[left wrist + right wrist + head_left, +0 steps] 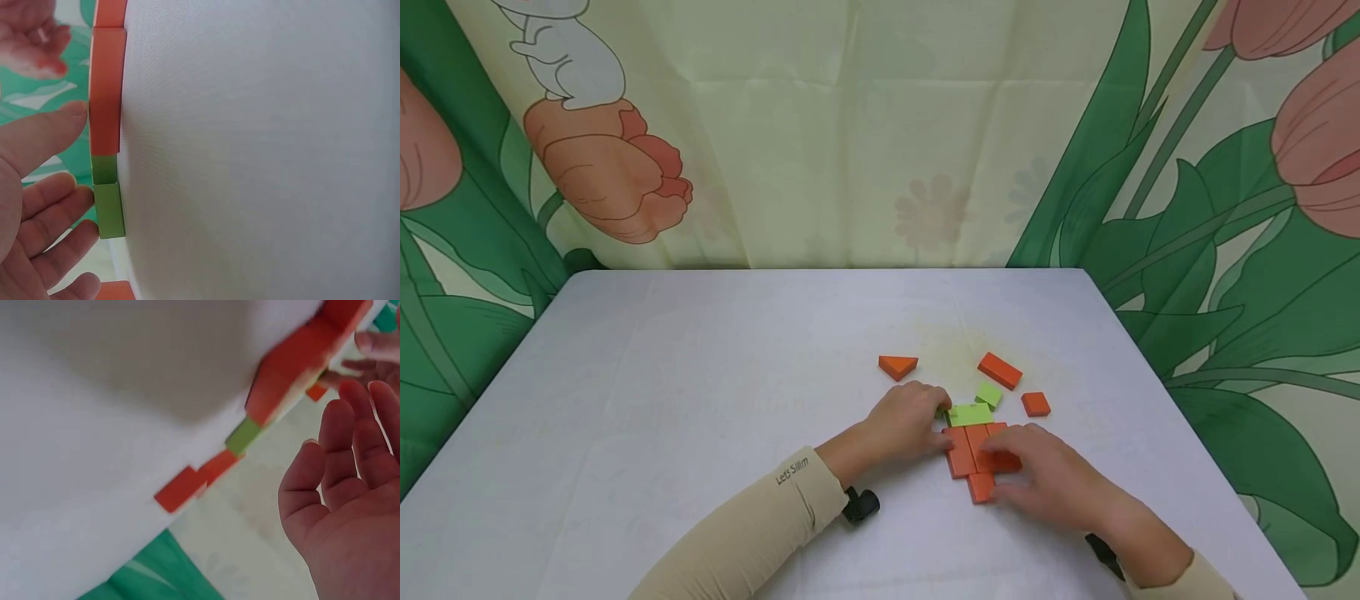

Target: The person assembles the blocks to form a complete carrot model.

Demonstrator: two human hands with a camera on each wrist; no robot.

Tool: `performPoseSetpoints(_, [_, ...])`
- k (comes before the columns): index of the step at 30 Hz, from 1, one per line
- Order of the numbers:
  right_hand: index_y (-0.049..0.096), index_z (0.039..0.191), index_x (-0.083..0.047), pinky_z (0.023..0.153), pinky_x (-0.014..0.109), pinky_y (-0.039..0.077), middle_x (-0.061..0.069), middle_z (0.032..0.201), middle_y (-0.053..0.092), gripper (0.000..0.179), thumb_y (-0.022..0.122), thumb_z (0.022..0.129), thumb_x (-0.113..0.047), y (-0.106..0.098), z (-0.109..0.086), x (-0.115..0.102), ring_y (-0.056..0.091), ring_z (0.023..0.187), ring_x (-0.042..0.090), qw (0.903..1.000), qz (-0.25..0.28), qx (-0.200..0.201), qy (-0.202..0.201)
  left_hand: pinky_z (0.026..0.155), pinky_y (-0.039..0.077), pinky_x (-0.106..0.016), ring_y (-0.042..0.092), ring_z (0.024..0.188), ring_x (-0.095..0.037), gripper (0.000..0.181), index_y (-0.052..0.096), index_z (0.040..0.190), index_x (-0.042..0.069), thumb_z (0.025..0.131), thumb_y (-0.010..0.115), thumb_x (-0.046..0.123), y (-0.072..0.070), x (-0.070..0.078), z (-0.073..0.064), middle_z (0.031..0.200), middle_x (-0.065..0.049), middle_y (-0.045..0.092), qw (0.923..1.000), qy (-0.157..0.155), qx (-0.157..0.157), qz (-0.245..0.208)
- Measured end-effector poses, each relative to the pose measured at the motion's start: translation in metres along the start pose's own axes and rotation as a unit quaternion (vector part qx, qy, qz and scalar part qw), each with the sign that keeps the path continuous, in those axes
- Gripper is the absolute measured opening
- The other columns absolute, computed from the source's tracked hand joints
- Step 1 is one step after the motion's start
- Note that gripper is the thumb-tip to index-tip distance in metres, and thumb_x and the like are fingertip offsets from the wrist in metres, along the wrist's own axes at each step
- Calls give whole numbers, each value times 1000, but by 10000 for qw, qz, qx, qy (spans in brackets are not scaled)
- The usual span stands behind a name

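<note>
Flat orange blocks point(959, 463) lie packed together on the table, one small piece jutting out at the near side. A green block point(970, 414) sits against their far edge, with a smaller green block point(988, 394) behind it. My left hand point(906, 422) is at the left side of this group; in the left wrist view its fingertips touch a green block point(110, 211), and the thumb is at an orange block point(106, 94). Over the right side of the orange blocks is my right hand point(1048, 475), fingers loosely bent, nothing held in the right wrist view.
Farther back on the white-covered table point(700, 375) lie an orange triangular block point(898, 366), an orange rectangular block point(999, 370) and a small orange block point(1036, 404). A printed curtain point(850, 150) hangs behind the table.
</note>
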State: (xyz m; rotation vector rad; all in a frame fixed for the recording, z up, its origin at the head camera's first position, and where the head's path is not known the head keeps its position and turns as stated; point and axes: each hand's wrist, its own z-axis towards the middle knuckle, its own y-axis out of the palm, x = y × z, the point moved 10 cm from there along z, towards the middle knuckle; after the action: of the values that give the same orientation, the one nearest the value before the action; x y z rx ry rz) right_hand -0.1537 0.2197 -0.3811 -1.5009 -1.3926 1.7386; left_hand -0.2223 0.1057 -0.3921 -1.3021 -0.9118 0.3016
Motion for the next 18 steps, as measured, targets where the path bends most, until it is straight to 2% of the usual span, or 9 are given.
performPoseSetpoints(5, [66, 125, -13, 87, 46, 53, 0, 119, 63, 47, 84, 82, -20, -22, 4, 19, 59, 105, 24, 9990, -28, 249, 384, 85, 48, -26, 61, 100, -15, 44, 68, 118, 10, 86, 80, 37, 2, -1, 0, 107, 2, 69, 10000, -64, -44, -57])
performPoseSetpoints(8, [64, 127, -8, 88, 51, 52, 10, 124, 62, 50, 83, 82, -18, -29, 7, 33, 59, 108, 32, 9982, -155, 239, 534, 86, 48, -26, 60, 100, -16, 44, 68, 118, 9, 86, 80, 37, 2, -1, 0, 108, 2, 69, 9999, -76, -53, -84])
performPoseSetpoints(13, [62, 131, -3, 95, 57, 47, 11, 120, 64, 52, 80, 84, -15, -33, 12, 59, 55, 114, 37, 9961, -177, 184, 839, 86, 48, -26, 61, 101, -16, 44, 68, 118, 10, 86, 80, 37, 2, -1, 0, 108, 2, 69, 9999, -52, -44, -77])
performPoseSetpoints(18, [62, 129, 0, 97, 60, 43, 13, 120, 64, 49, 79, 84, -8, -35, 14, 76, 54, 115, 40, 9957, -125, 302, 863, 88, 47, -26, 60, 102, -16, 44, 67, 118, 10, 86, 80, 37, 2, -2, 0, 108, 2, 69, 9999, -95, -55, -70])
